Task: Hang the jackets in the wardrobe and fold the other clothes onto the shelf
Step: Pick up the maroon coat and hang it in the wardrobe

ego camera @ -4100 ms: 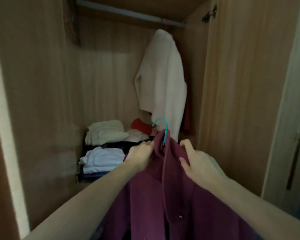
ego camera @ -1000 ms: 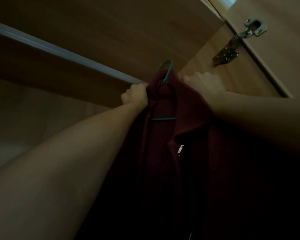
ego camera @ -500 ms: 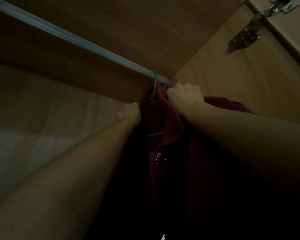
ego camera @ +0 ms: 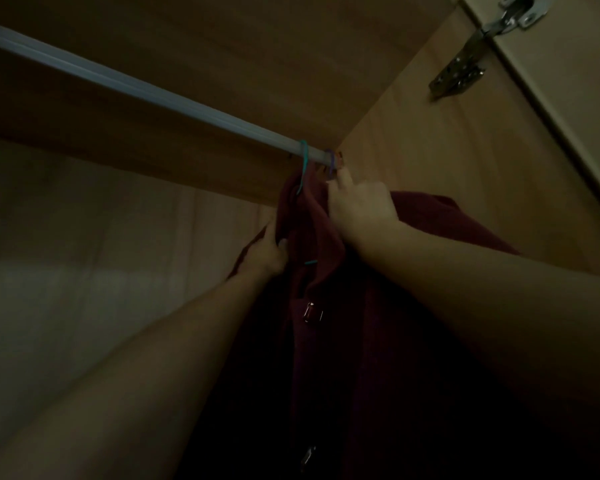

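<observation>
I look up into the dim wardrobe. A dark maroon jacket (ego camera: 329, 341) hangs on a teal hanger (ego camera: 304, 164) whose hook sits over the pale rail (ego camera: 146, 93) near its right end. My left hand (ego camera: 269, 252) grips the jacket's left collar edge below the hook. My right hand (ego camera: 359, 202) holds the cloth at the right shoulder, one finger raised toward the rail. A purple hanger hook (ego camera: 331, 162) sits on the rail just right of the teal one. The white jacket and the shelf are out of view.
The wardrobe's top panel (ego camera: 257, 46) is just above the rail. The right side wall (ego camera: 465, 168) is close to the jacket, with a metal door hinge (ego camera: 471, 60) at the upper right. The back wall (ego camera: 84, 254) lies to the left.
The teal hook went from above the rail onto it. Since half a second ago my left hand slid a little lower on the collar; the right hand stays at the shoulder.
</observation>
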### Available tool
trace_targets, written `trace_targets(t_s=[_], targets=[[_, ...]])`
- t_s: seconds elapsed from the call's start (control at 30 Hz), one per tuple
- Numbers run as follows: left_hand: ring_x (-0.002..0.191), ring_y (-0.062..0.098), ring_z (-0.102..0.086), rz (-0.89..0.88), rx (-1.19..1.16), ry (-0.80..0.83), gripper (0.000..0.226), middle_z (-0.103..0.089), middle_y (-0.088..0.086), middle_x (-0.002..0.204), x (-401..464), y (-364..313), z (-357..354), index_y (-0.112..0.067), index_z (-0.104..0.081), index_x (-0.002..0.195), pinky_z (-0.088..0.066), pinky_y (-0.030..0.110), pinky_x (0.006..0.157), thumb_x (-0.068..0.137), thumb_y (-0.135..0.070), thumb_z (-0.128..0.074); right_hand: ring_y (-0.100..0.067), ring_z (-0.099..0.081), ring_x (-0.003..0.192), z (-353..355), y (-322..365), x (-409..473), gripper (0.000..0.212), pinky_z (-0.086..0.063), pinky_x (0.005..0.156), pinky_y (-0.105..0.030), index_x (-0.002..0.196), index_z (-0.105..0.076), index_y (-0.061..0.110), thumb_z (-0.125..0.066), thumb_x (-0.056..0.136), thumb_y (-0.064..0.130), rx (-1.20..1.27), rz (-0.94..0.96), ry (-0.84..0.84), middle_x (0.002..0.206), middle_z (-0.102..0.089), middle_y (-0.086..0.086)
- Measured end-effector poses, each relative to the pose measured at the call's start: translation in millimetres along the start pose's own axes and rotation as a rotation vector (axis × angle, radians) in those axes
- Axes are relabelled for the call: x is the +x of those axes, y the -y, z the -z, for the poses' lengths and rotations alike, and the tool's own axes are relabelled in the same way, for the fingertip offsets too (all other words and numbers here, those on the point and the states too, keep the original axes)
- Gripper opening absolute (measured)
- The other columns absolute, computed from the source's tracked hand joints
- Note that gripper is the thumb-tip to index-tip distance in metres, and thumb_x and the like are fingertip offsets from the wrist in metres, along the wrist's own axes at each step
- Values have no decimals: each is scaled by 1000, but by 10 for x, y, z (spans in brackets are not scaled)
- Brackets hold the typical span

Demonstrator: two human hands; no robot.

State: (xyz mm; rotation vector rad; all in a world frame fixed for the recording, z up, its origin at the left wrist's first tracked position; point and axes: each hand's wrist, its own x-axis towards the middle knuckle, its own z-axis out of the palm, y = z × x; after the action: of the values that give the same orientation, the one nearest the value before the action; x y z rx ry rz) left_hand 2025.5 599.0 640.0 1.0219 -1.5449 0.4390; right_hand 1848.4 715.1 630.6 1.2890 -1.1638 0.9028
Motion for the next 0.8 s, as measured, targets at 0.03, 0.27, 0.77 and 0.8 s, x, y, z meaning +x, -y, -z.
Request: trace_targets(t_s=[0.03, 0.27, 0.77, 0.8], targets=[[137, 33, -37, -33, -81, 4, 59, -37, 20, 150, -199, -36, -26, -13, -20, 154, -29, 37, 113, 101, -29, -40, -29, -55, 107, 21, 5, -52, 39, -36, 73, -37, 137, -39, 7, -27, 104, 24, -5, 0, 6, 133, -44, -13], [148, 27, -18, 39, -321, 189, 83, -11, 12, 161, -1258, 244, -356, -24, 6, 153, -17, 46, 120, 87, -57, -34, -38, -32, 133, 209, 22, -496, 62, -23, 110, -44, 149, -16, 1, -37, 99, 33, -81, 23, 54, 146, -29, -26], [149, 18, -10, -91, 586, 716, 69, 4, -5, 163, -3734, 536, 340, -38, 4, 153, -6, 46, 120, 98, -46, -36, -34, 0, 148, 377, 513, -2405, 81, 5, 117, -49, 151, -12, -3, -37, 93, 47, 24, 0, 357, 159, 0, -24], [148, 18, -10, -52, 619, 737, 70, 4, -6, 163, -3898, 549, 459, -38, 5, 153, -5, 46, 120, 98, -46, -37, -34, 2, 148, 421, 573, -2523, 81, 5, 117, -50, 151, -11, -3, -35, 93, 48, 47, 0, 392, 159, -1, -24]])
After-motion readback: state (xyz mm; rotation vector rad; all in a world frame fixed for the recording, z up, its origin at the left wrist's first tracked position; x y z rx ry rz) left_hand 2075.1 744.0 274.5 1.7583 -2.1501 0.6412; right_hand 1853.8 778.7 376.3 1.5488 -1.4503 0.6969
